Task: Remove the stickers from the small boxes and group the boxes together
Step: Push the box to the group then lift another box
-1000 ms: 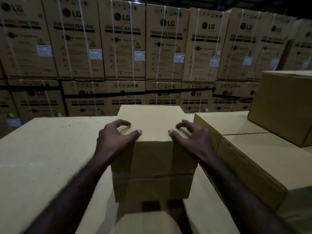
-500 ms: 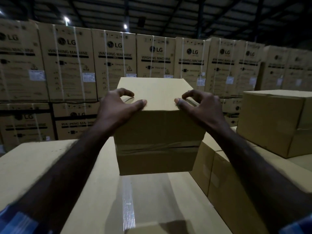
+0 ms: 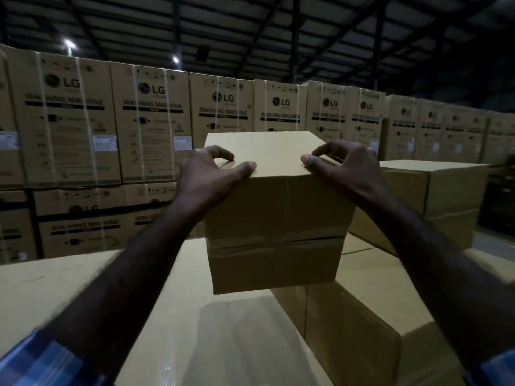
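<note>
Head view
Small box [image 3: 276,215]: plain brown cardboard, held up in the air at mid-frame, its bottom edge clear of the surface below; a band of tape runs across its near face.
Left hand [image 3: 207,179]: clamped on the box's upper left edge, thumb lying along the front top edge, fingers curled over the top.
Right hand [image 3: 344,171]: gripping the upper right edge the same way, thumb on the front top edge, fingers bent over the top.
Sleeves: blue checked cuff [image 3: 41,363] at the lower left corner.
Large carton [image 3: 83,288]: flat pale top under the raised box, which casts a shadow on it.
Neighbouring boxes: one low box [image 3: 370,316] just right of the held one, another [image 3: 434,196] behind the right hand.
Background: stacked LG washing machine cartons [image 3: 156,129] in a wall under a dark roof.
</note>
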Tool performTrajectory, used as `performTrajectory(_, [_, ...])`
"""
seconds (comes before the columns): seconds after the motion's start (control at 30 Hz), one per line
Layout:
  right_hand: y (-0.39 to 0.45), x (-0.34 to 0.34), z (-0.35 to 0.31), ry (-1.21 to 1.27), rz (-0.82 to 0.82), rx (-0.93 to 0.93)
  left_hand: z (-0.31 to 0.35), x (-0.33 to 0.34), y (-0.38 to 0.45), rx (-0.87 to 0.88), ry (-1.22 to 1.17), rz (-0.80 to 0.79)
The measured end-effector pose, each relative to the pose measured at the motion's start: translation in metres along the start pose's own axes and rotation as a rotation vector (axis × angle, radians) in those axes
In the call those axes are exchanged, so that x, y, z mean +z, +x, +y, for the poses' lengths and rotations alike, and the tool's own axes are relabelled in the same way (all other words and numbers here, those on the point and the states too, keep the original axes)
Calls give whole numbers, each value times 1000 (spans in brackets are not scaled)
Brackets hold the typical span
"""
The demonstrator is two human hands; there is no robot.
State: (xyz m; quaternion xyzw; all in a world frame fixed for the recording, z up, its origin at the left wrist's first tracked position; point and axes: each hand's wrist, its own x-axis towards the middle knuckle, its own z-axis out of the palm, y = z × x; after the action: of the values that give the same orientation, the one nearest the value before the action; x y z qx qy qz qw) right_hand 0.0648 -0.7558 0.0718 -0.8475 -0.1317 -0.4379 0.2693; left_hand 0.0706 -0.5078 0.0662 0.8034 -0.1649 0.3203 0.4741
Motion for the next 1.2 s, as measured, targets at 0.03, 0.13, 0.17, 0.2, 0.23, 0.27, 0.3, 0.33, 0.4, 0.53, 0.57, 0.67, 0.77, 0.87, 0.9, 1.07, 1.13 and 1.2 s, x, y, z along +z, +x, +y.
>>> performTrajectory(0.03, [1,-7,10,2,-4,4,5,10,1,8,5,-7])
performTrajectory(0.13, [7,-28,46,0,-18,8,23,43,5,15,-1,-20])
performTrajectory(0.17, [9,-34,60,-1,-23,7,30,56,6,14,-2,-20])
performTrajectory(0.2, [11,-39,74,-3,-25,5,36,69,6,13,0,-20])
performTrajectory(0.23, [14,-45,88,-5,-28,5,42,84,7,12,3,-19])
performTrajectory(0.27, [16,-51,103,-5,-32,5,48,98,8,11,4,-15])
performTrajectory(0.3, [18,-57,117,-2,-38,6,54,113,9,6,1,-10])
performTrajectory(0.33, [20,-64,131,6,-42,8,59,128,9,0,0,-3])
performTrajectory(0.4, [25,-74,159,26,-52,10,67,156,9,-14,8,13])
performTrajectory(0.53, [36,-82,204,37,-79,-9,76,199,10,-66,7,55])
performTrajectory(0.57, [39,-83,212,49,-83,-12,77,207,11,-91,-1,61])
performTrajectory(0.67, [46,-86,233,93,-78,-25,84,225,16,-140,-17,73])
performTrajectory(0.77, [50,-84,251,111,-59,-58,91,241,21,-142,6,64])
performTrajectory(0.87, [52,-80,263,147,-30,-55,93,250,29,-175,14,47])
performTrajectory(0.9, [53,-79,265,157,-9,-58,93,253,31,-192,12,36])
performTrajectory(1.07, [57,-72,276,114,64,-153,88,263,38,-221,19,25])
performTrajectory(1.13, [58,-68,281,80,101,-206,87,265,40,-236,20,29])
performTrajectory(1.2, [59,-64,285,44,126,-255,88,268,42,-245,17,33])
